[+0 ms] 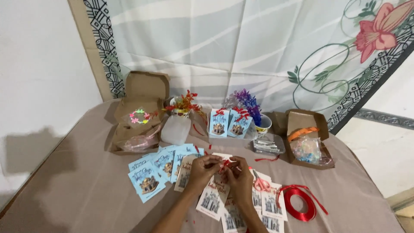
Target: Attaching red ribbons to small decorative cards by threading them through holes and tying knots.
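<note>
While both hands pinch a small red ribbon (pixel 225 163) tight, the left hand (pixel 202 170) and right hand (pixel 238 174) hold it over the white card (pixel 212 199) so it stays put.

Light is soft and even, indoor, moderately bright. It seems to come from my right: the open cardboard box (pixel 140 110) throws a blurry dark shadow onto the white wall (pixel 36 73) at left. My hands (pixel 222 172) cast only faint shadow on the taupe tablecloth (pixel 77 185). No hard glare, just a small sheen on the red ribbon spool (pixel 299 203). Overall picture is slightly soft and compressed; card prints look smeared. Wide lens bends the hanging floral cloth (pixel 258 47) edges outward. Corners are a bit dimmer.
</note>
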